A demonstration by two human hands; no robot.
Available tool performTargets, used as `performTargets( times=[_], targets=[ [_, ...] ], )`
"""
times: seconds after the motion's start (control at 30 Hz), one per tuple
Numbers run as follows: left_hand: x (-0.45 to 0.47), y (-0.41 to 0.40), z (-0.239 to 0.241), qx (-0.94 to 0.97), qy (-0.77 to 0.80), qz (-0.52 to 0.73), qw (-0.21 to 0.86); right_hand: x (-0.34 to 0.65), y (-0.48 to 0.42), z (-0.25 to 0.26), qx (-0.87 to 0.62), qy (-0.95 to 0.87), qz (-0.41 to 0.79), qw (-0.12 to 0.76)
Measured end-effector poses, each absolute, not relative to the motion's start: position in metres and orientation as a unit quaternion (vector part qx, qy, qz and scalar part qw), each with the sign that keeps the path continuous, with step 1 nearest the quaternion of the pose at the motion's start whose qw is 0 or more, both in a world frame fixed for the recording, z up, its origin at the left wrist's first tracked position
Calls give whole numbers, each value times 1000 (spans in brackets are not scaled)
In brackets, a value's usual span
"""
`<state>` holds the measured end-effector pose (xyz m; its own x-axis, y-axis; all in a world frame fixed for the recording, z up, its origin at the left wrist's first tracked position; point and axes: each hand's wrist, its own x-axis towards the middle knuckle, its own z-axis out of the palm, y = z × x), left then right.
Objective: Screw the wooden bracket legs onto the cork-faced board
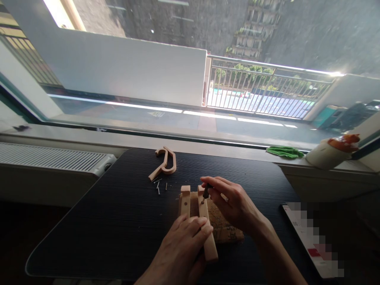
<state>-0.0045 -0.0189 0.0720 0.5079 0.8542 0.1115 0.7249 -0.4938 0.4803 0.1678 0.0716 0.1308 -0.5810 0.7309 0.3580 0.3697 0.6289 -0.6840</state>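
right hand (234,200) is grasping a small dark-handled screwdriver (206,191), its tip standing at a hole near the far end of the right wooden bar (211,248). whether a screw is sitting in there: cannot tell. left hand (187,237) is clasping that bar, fingers bending across its middle; the thumb is mostly hiding. left wooden bar (184,211) is lying alongside, its hole showing, its near part disappearing under the same hand. both bars are resting over a brown board (227,226) on the black table (97,221), the right one's near end jutting past the board.

risks, my judgement: the tip is leaning, so pushing off-axis could be slipping it out and scoring the wood, or jabbing the fingers bracing close by. bar could be pivoting on the board if the left hand is pressing too lightly. loose screws (158,190) are lying near the hook-shaped wooden pieces (169,171); a knock could be rolling them away.
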Motion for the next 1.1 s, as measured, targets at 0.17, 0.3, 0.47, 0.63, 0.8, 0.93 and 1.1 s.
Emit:
performTargets(
  times=[0.17,0.3,0.47,0.63,0.8,0.93,1.1],
  targets=[
    [-5,-19,74,849,463,169,191,168,74,126,-348,-836,264,332],
    [-6,-20,71,844,464,186,194,167,74,123,-357,-826,258,353],
    [-6,-20,67,840,467,195,194,165,72,123,-360,-826,257,349],
    [-5,-19,70,837,466,206,200,166,71,126,-342,-837,265,336],
    [-6,-20,71,839,464,210,194,167,69,129,-330,-842,282,319],
    [-6,-19,71,837,465,209,200,168,70,127,-337,-837,278,329],
    [-5,-19,72,834,469,210,199,168,72,122,-359,-833,253,337]
  ],
)
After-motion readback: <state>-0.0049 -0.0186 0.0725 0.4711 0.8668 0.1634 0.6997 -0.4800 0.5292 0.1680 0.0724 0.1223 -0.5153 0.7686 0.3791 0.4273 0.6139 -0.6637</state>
